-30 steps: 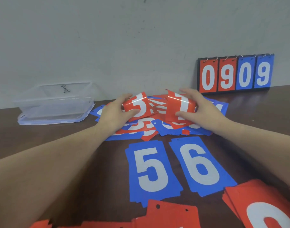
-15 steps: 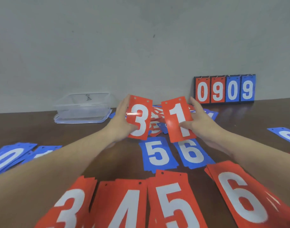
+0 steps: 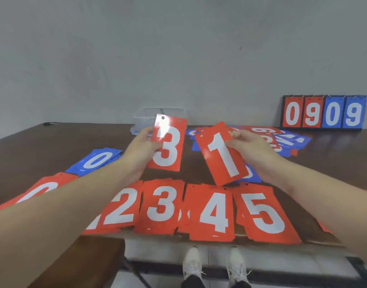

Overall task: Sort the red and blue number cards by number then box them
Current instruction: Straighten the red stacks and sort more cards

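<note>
A: Largest item?
B: Brown table (image 3: 53, 146) — red stacks 2 (image 3: 121, 206), 3 (image 3: 160, 206), 4 (image 3: 212, 213), 5 (image 3: 263, 213) in a row along its near edge; unsorted pile (image 3: 282, 140) at the back.
A: Next?
B: Scoreboard (image 3: 323, 112) reading 0909, against the wall; clear box (image 3: 145, 116) behind the raised cards.
A: Hands?
B: Left hand (image 3: 141, 148) pinches red 3 card (image 3: 168, 144), held upright. Right hand (image 3: 253, 148) pinches red 1 card (image 3: 222, 153), tilted — both above the table.
</note>
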